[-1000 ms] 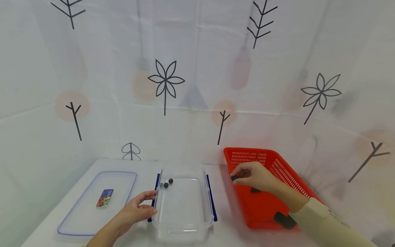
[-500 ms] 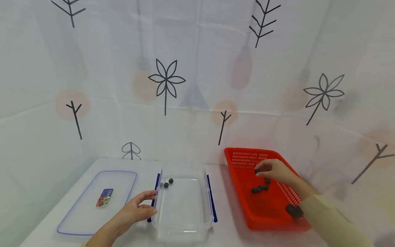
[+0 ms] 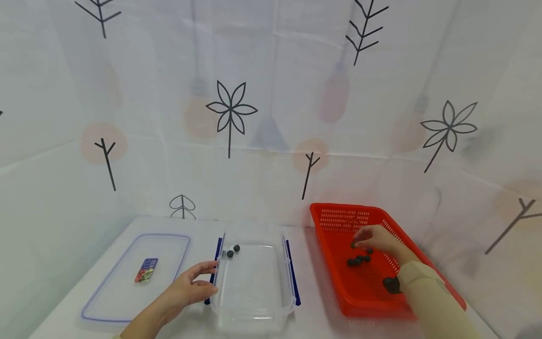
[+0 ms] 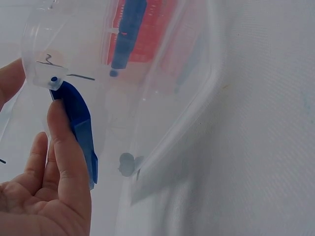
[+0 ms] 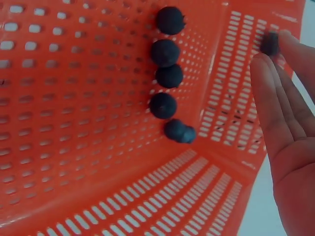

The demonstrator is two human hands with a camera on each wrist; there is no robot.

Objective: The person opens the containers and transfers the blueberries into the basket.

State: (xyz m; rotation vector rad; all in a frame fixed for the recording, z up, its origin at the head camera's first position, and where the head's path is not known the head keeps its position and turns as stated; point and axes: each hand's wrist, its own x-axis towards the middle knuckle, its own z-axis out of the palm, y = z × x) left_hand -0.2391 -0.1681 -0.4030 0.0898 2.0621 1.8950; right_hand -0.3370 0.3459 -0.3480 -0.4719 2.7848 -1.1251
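In the head view my right hand (image 3: 376, 239) is inside the red basket (image 3: 348, 301), pinching a blueberry (image 5: 269, 44) between thumb and fingertips. Several more dark blueberries (image 5: 163, 105) lie in a rough row on the basket floor. My left hand (image 3: 186, 289) rests at the left side of a clear plastic box (image 3: 254, 310), its fingers fairly straight. In the left wrist view a finger touches the box's blue latch (image 4: 81, 123). Two blueberries (image 3: 230, 254) sit inside the box, near its far left corner.
A clear lid (image 3: 112, 301) with a blue rim and a printed label (image 3: 146, 270) lies on the white table, left of the box. Blue latches hang along both long sides of the box. A patterned cloth (image 3: 271, 117) forms the backdrop behind the table.
My right hand has moved right from the basket's left rim to farther inside, a blueberry between its fingers; several blueberries on the floor have come into view. My left hand stays at the box.
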